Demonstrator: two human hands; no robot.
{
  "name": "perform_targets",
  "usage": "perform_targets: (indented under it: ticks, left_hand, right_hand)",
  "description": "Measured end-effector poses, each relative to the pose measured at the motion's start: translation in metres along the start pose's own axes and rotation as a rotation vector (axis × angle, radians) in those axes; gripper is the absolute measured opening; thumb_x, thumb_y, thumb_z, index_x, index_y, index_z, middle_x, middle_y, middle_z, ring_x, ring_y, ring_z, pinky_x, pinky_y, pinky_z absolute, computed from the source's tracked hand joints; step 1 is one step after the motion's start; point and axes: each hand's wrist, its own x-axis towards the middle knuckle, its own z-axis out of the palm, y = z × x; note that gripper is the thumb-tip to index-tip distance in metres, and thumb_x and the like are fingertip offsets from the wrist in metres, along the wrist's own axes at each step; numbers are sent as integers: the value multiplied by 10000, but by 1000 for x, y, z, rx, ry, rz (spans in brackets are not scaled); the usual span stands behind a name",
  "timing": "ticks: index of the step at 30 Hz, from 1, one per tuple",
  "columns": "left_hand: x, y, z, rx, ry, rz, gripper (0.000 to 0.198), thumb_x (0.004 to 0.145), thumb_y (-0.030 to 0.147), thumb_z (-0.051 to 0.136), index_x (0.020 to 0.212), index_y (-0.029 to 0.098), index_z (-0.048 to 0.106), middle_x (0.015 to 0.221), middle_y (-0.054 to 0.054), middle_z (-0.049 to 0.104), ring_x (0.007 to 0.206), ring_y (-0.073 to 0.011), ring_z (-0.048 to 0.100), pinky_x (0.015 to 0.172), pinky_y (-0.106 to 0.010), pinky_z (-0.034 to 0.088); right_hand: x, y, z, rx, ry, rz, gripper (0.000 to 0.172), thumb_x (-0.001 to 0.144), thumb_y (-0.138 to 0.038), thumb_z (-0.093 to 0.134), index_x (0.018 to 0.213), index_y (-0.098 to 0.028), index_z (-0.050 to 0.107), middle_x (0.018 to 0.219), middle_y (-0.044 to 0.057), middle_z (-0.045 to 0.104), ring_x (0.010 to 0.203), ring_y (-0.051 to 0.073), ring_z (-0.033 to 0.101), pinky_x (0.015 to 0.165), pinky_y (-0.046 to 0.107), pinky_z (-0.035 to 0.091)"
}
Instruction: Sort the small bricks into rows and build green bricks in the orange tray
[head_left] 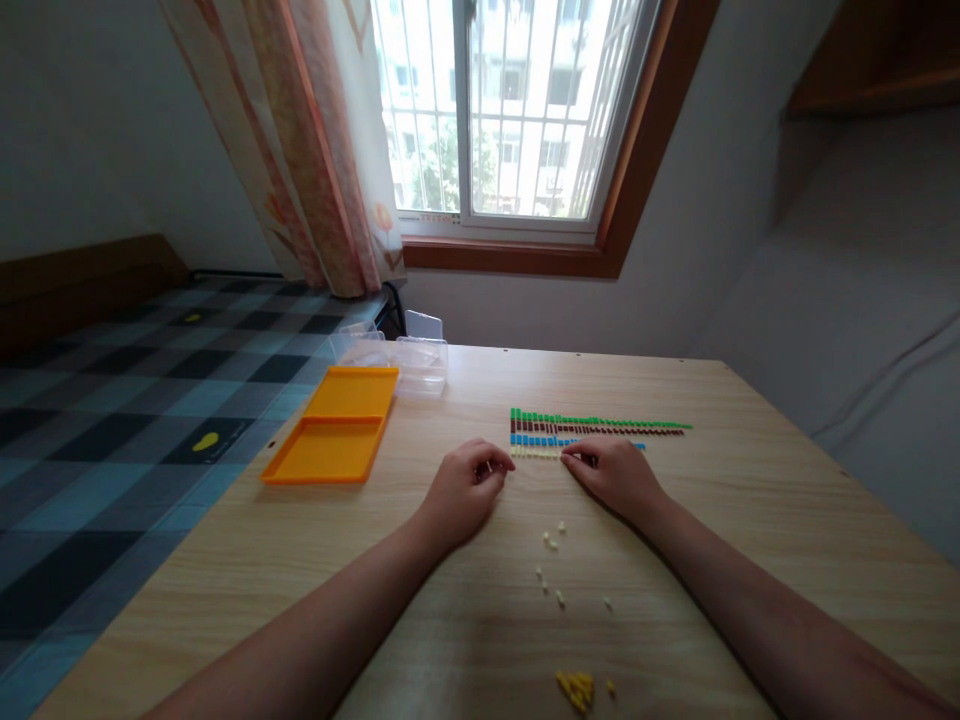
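A row of small cream pieces [536, 453] lies on the wooden table. My left hand [465, 490] rests at the row's left end, fingers curled, fingertips beside the first piece; I see nothing in it. Thumb and fingers of my right hand [615, 475] are pinched together at the row's right end, and whatever is between them is too small to make out. Directly behind run rows of blue pieces [532, 440], brown pieces [547, 427] and green pieces [555, 417]. The right hand hides part of the blue row. Loose cream pieces [551, 543] lie scattered nearer me.
A pile of yellow pieces [576, 690] sits near the front edge, with a single yellow piece [610, 688] beside it. An open orange case [330, 450] lies at left, clear plastic boxes [422, 365] behind it. A checked bed [112, 430] adjoins the table [750, 520].
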Motion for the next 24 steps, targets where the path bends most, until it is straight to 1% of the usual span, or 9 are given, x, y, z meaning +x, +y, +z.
perform_targets:
  ticks: [7,10,14,15,16,17,19,21,24]
  left_hand:
    - [0,1,-1,3,-1,-6,213,778,44,564,787,170,736,772,-20,673,687,-131,566,654,-251,428]
    - [0,1,-1,6,-1,0,216,777,38,567,788,170,737,777,-21,673,693,-133,567,663,-254,431]
    - [0,2,-1,2,2,10,214,778,34,570,783,168,736,778,-20,676,703,-135,573,672,-255,435]
    - [1,2,-1,0,3,10,212,778,34,570,782,167,736,778,-20,676,705,-136,576,671,-255,435]
    - [1,2,-1,-1,2,10,211,779,35,571,783,166,736,779,-21,676,707,-136,578,670,-254,435]
    - [1,2,-1,-2,2,10,211,779,35,571,785,166,737,780,-20,676,706,-136,579,667,-254,435]
    - [1,1,0,0,1,12,214,778,35,569,791,166,738,778,-18,674,704,-136,580,662,-253,433]
    - [1,-1,0,-1,-2,13,213,777,37,571,797,165,740,771,-16,670,699,-135,580,654,-251,430]
    - [1,-2,0,1,-2,15,204,779,41,580,801,164,742,767,-16,670,704,-136,581,659,-253,429]
  right_hand:
    - [0,2,1,18,0,1,192,904,-300,620,912,-246,805,876,40,781,769,203,686,740,305,486]
    - [-1,0,1,28,9,5,189,900,-305,624,901,-243,802,833,39,765,747,199,664,712,302,466]
    - [-4,-4,-4,180,113,-48,199,901,-323,622,891,-202,781,693,36,676,625,165,563,619,283,413]
    - [-4,-6,-7,242,108,-77,202,900,-325,622,880,-192,774,673,33,653,609,157,540,601,277,403]
    - [-5,-8,-9,304,66,-108,201,897,-323,626,861,-186,769,663,29,636,600,150,526,586,269,395]
    - [-5,-9,-12,360,-10,-142,193,887,-318,636,838,-182,765,660,27,629,598,145,523,574,261,390]
    - [-6,-12,-16,429,-207,-213,165,854,-302,671,793,-179,763,655,19,625,605,138,532,564,248,385]
    - [-6,-14,-20,454,-356,-274,132,821,-285,708,769,-178,765,650,11,627,620,135,547,580,243,391]
    - [-7,-17,-24,464,-449,-323,80,785,-246,748,817,-181,782,662,-6,631,618,118,550,599,234,396]
